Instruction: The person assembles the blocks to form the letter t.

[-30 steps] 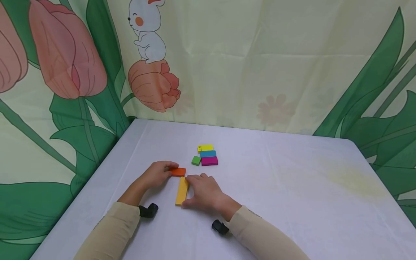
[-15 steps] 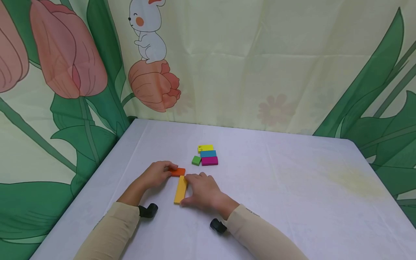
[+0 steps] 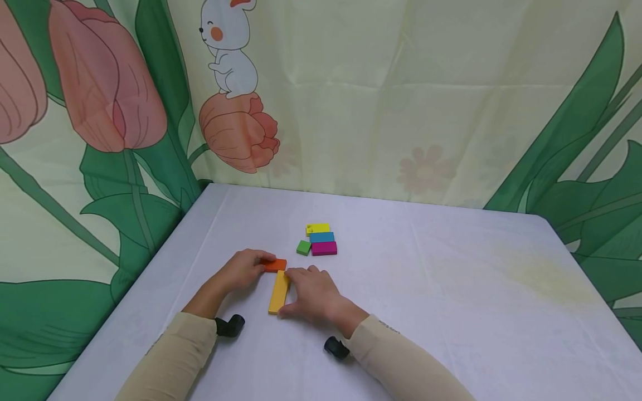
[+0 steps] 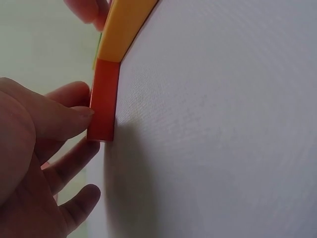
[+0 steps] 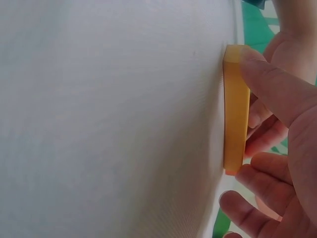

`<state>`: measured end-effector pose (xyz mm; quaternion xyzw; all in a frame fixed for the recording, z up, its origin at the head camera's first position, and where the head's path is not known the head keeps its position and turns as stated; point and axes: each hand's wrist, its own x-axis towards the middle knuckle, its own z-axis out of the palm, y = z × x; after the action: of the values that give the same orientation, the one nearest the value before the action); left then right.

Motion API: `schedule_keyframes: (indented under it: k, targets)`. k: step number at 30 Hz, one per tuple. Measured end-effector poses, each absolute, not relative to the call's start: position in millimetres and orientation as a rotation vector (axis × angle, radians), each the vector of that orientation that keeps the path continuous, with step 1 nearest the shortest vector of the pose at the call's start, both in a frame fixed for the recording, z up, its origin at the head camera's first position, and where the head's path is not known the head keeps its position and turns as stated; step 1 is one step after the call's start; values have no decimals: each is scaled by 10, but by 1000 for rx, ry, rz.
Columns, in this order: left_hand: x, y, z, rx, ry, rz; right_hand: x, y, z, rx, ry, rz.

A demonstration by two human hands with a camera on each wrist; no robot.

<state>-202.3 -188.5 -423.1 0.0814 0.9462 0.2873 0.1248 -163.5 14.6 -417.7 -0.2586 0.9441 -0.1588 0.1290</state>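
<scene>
An orange-red rectangular block (image 3: 275, 265) lies flat on the white table, left of centre in the head view. My left hand (image 3: 244, 270) pinches it between thumb and fingers, as the left wrist view shows at the block (image 4: 103, 101). A longer amber-yellow block (image 3: 278, 292) runs from it toward me. One end of the amber block (image 4: 124, 32) meets the orange one's end in the left wrist view. My right hand (image 3: 316, 295) grips the amber block by its two ends, thumb (image 5: 262, 74) on the near end and fingers at the far end.
Beyond the hands, a yellow block (image 3: 318, 229), a blue block (image 3: 322, 237) and a magenta block (image 3: 324, 248) lie side by side. Left of the magenta one sits a small green block (image 3: 303, 248). A printed cloth (image 3: 351, 111) hangs behind the table (image 3: 451, 289).
My right hand has shifted the amber block slightly left and away from me, against the orange block. The left hand keeps its hold, and the other blocks stay put.
</scene>
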Motion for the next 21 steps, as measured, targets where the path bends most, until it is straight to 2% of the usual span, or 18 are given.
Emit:
schedule_keyframes:
  k: [13, 21]
  targets:
    - [-2005, -1879, -4272, 299, 2799, 864, -1639, 149, -4199, -734, 2717, -503]
    - [-1967, -1882, -4300, 248, 2802, 868, -1644, 151, -4203, -736, 2719, -514]
